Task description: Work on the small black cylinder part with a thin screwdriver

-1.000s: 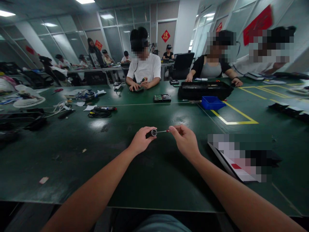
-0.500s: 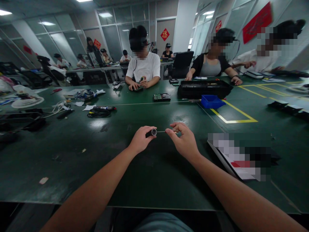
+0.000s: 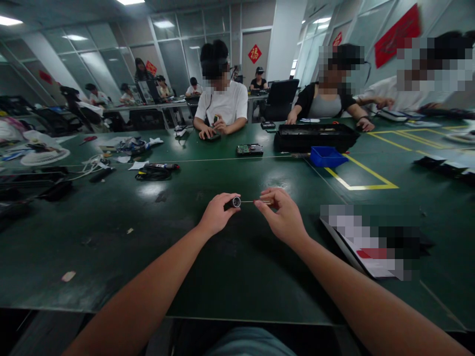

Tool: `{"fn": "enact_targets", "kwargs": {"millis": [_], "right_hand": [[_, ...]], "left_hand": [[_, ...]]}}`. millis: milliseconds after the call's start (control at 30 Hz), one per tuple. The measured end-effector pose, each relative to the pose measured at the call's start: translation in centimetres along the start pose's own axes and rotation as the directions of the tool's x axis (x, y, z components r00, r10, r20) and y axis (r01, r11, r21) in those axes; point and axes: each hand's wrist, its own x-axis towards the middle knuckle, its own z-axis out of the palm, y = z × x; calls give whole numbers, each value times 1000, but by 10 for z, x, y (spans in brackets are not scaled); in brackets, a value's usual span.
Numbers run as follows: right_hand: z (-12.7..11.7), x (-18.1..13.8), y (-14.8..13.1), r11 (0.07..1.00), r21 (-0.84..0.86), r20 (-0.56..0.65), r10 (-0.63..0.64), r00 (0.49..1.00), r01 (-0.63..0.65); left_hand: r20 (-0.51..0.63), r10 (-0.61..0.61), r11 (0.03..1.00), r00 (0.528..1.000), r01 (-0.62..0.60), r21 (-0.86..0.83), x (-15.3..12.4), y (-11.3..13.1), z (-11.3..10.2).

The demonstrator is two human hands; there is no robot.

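My left hand (image 3: 215, 216) is closed around a small black cylinder with a silver end (image 3: 234, 202), held just above the green table (image 3: 230, 267). My right hand (image 3: 284, 217) pinches the handle of a thin screwdriver (image 3: 256, 201), whose fine shaft points left into the cylinder's silver end. Both hands hover close together over the middle of the table. The handle is mostly hidden by my fingers.
A blurred flat item (image 3: 371, 244) lies to my right. Farther off are a blue bin (image 3: 326, 156), a black tray (image 3: 313, 137), a small circuit board (image 3: 249, 149), a coiled black cable (image 3: 153, 173) and yellow floor-tape lines (image 3: 359, 180). Several people sit across the table.
My right hand has turned slightly on the screwdriver, fingers now covering more of its red handle. The left hand and cylinder have stayed nearly still.
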Motion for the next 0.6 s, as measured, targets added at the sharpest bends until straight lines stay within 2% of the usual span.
{"fn": "enact_targets", "kwargs": {"millis": [267,433,600], "right_hand": [[-1,-1,-6,986,28,172,158,972,-166],[-2,-1,-7,979,-16,155,203,967,-203],[-2,-1,-7,991,-6,117,137,984,-137]], "left_hand": [[11,1,1000,1000,-1,-13,0,-1,0],[21,1,1000,1000,-1,-3,0,2,0],[27,19,1000,999,-19,11,0,1,1]]}}
